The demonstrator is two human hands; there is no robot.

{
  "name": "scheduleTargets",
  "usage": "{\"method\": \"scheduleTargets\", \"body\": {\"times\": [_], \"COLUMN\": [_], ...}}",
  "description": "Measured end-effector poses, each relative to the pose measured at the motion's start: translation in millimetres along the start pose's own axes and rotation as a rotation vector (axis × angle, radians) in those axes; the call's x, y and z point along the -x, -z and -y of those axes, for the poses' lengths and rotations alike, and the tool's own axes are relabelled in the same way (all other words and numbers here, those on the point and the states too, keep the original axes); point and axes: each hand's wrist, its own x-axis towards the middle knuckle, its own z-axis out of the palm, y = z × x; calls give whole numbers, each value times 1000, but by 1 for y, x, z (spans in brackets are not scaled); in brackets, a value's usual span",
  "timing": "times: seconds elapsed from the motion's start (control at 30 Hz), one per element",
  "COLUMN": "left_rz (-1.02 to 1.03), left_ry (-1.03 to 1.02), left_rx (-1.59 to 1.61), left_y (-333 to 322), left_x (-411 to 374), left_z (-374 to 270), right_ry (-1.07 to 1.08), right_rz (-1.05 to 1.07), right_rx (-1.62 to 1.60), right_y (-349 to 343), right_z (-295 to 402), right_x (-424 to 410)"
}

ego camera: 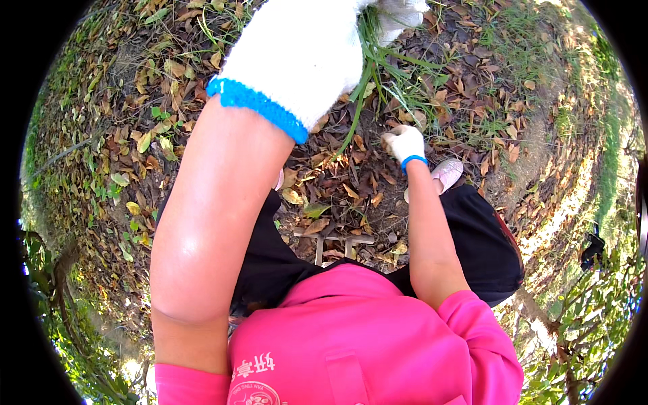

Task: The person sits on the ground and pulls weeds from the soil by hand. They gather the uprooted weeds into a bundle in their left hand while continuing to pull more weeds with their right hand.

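My left hand (309, 55), in a white knitted glove with a blue cuff, is raised close to the camera at the top. Its gloved fingers, partly cut off by the upper edge, are closed around a bunch of long green grass blades (372, 55) that hang down. My right hand (405, 143), in a matching glove, is low near the ground beside my shoe, its fingers curled; whether anything is between them cannot be told. Grass tufts (420, 96) grow just beyond it among brown fallen leaves (344, 167).
A pale shoe (448, 173) stands at the right, below the right hand. Between my legs is part of a low wooden stool (334, 237). Leaf litter and weeds cover the ground around, with branches (541, 319) at the lower right and a dark object (592, 250) at the right.
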Motion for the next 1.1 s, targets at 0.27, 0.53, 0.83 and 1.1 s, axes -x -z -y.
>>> {"method": "scheduleTargets", "body": {"times": [0.27, 0.53, 0.83, 1.1], "left_rz": [15, -2, -38, -79], "left_ry": [44, 49, 91, 125], "left_rx": [13, 124, 165, 19], "left_y": [3, -12, -21, -22], "left_x": [-17, -6, 0, -5], "left_z": [13, -2, -5, -7], "right_ry": [-173, -374, -308, -298], "right_rz": [-91, 113, 189, 269], "right_rx": [294, 257, 339, -14], "right_y": [-66, -67, -59, -73], "right_z": [-12, -11, -2, -37], "right_x": [-21, -47, -49, -52]}}
